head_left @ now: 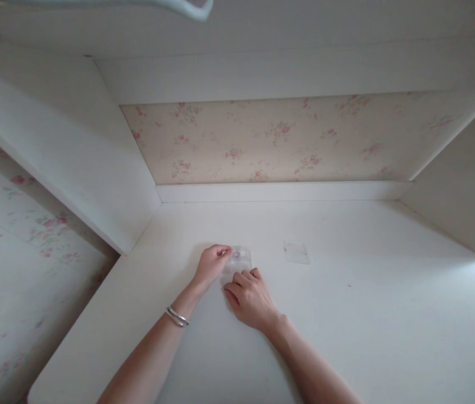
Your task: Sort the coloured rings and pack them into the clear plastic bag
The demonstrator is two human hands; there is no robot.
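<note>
A small clear plastic bag point(243, 259) lies on the white desktop, with a small ring-shaped item point(236, 255) showing in its upper part. At the bag's upper left edge, the thumb and fingers of my left hand point(212, 265) are closed in a pinch on it. My right hand point(249, 294) rests on the desktop just below the bag, its fingers curled inward near the lower edge. Whatever those curled fingers hold, if anything, is hidden. To the right lies a second clear plastic bag point(297, 252), flat and apart from both hands.
The white desktop point(368, 336) runs back to a low ledge point(279, 192) below floral wallpaper point(279, 140). White side panels point(64, 129) stand left and right, and a shelf point(263, 73) hangs overhead. A pale curved bar point(195, 10) crosses the top left.
</note>
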